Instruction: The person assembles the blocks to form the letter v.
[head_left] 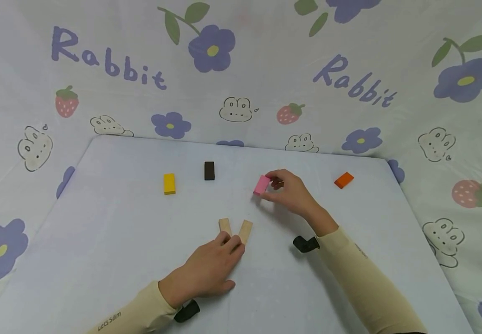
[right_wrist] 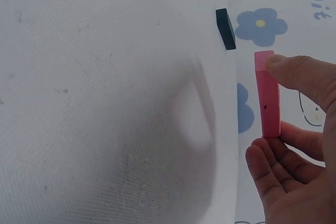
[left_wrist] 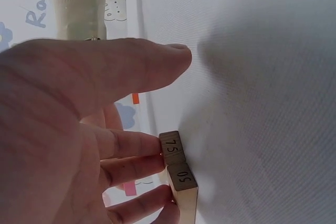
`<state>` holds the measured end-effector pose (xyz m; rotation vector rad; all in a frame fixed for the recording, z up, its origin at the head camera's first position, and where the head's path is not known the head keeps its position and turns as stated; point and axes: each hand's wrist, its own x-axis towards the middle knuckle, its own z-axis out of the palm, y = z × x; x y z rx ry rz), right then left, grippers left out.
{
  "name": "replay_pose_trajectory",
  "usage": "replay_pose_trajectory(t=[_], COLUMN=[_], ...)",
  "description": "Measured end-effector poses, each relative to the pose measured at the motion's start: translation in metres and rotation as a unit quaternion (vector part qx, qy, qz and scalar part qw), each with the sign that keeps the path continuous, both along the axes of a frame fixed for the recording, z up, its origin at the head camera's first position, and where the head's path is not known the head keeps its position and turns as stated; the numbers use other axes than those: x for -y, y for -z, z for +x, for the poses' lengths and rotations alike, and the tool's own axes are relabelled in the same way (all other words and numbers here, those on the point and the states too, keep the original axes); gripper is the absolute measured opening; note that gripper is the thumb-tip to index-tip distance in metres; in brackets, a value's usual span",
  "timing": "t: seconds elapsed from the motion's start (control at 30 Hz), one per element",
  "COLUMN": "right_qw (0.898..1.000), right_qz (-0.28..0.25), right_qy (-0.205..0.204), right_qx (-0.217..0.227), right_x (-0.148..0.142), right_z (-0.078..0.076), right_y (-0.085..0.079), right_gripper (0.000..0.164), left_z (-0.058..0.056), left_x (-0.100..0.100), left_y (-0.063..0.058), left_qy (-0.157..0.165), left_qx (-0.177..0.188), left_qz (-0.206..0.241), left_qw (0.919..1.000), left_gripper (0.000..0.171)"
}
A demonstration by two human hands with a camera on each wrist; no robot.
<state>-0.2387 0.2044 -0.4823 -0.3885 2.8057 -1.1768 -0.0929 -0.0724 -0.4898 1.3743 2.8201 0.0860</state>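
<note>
Two plain wooden blocks lie on the white table in front of me, a left one (head_left: 224, 225) and a right one (head_left: 246, 230), slanted apart at their far ends. My left hand (head_left: 213, 266) rests its fingertips on their near ends, thumb held away. In the left wrist view one block end reads 75 (left_wrist: 171, 147) and the other reads 50 (left_wrist: 182, 177). Farther off to the right, my right hand (head_left: 288, 192) pinches a pink block (head_left: 261, 185) between thumb and fingers by its two ends. The right wrist view shows this pink block (right_wrist: 269, 100) raised off the table.
A yellow block (head_left: 169, 184) and a dark brown block (head_left: 209, 170) lie toward the back left of the table (head_left: 99, 241). An orange block (head_left: 343, 180) lies at the back right. Patterned cloth (head_left: 266, 60) hangs behind the table.
</note>
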Motion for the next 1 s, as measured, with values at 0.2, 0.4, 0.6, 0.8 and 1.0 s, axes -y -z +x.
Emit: replay_pose_trajectory(t=[0.2,0.4,0.6,0.8,1.0], right_qw=[1.0,1.0,1.0,1.0,1.0], right_qz=[-0.001,0.008,0.008,0.01,0.008], right_qy=[0.0,0.0,-0.009,-0.011,-0.013], right_qx=[-0.007,-0.01,-0.013,-0.021,-0.027], right_x=[0.0,-0.001,0.0,0.002,0.004], right_z=[0.003,0.007,0.011,0.014,0.015], right_y=[0.0,0.001,0.0,0.0,0.002], right_gripper=[0.059,0.061,0.06,0.06,0.061], left_z=[0.001,0.001,0.001,0.0,-0.001], left_x=[-0.001,-0.001,0.0,0.0,0.001], left_y=[0.0,0.001,0.002,0.003,0.003], left_qy=[0.002,0.003,0.002,0.002,0.003], left_qx=[-0.009,-0.01,-0.008,-0.007,-0.002], left_qz=[-0.003,-0.001,0.002,0.001,0.006], left_qw=[1.0,0.9999,1.0,1.0,1.0], left_gripper=[0.065,0.066,0.066,0.067,0.068])
